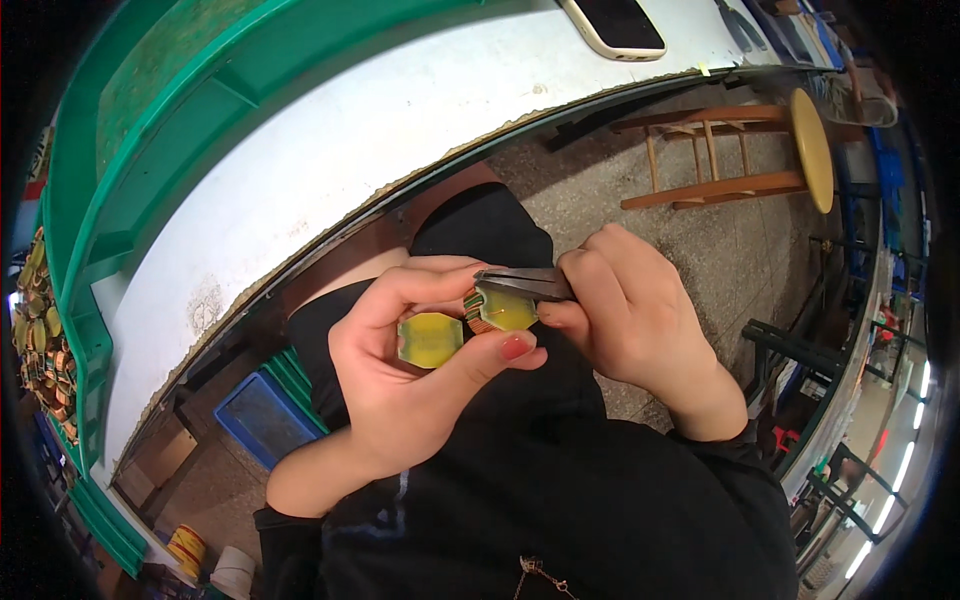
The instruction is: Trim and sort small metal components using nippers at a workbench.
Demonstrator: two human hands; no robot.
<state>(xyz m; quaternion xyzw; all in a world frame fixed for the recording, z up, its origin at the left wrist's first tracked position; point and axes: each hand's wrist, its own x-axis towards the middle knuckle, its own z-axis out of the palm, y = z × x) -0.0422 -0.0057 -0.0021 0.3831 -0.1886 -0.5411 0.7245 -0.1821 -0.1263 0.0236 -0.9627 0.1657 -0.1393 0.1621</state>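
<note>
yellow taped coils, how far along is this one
Done: both coils already carry yellow tape. In hand: the left hand grips them while the right hand holds pliers at the copper winding edge of the right-hand coil. Left: more such coils sit stacked in the green tray; whether those are finished cannot be told.

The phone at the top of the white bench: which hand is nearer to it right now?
Right. The right hand, gripping pliers, sits below the phone. The left hand, holding two yellow-taped coils, is lower and further left.
</note>
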